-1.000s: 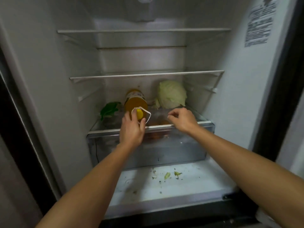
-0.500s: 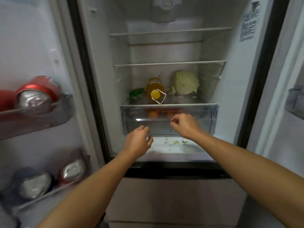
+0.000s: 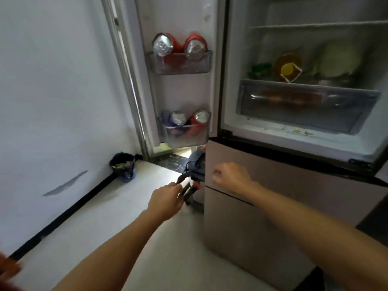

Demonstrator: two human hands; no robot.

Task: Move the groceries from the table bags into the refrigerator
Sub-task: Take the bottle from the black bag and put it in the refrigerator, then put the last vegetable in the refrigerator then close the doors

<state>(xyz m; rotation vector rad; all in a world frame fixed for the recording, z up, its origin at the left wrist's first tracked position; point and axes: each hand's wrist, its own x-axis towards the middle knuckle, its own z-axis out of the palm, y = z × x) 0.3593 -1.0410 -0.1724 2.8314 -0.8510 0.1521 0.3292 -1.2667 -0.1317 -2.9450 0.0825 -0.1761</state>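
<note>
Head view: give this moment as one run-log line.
left hand at bag handle, grip unclear | right hand empty, before lower drawer | refrigerator door open | juice bottle, cabbage shelved

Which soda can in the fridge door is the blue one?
The left can on the lower door shelf. Its neighbour, the upper left can and the upper right can are all red.

Upper cans point(image 3: 196, 47) are red, bottle point(image 3: 288, 67) orange, cabbage point(image 3: 340, 59) pale green.

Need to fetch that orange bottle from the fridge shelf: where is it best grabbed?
Probably by the white carry loop at its yellow cap, coming straight from the front. The orange bottle lies cap outward, hemmed by greens left and cabbage right.
</note>
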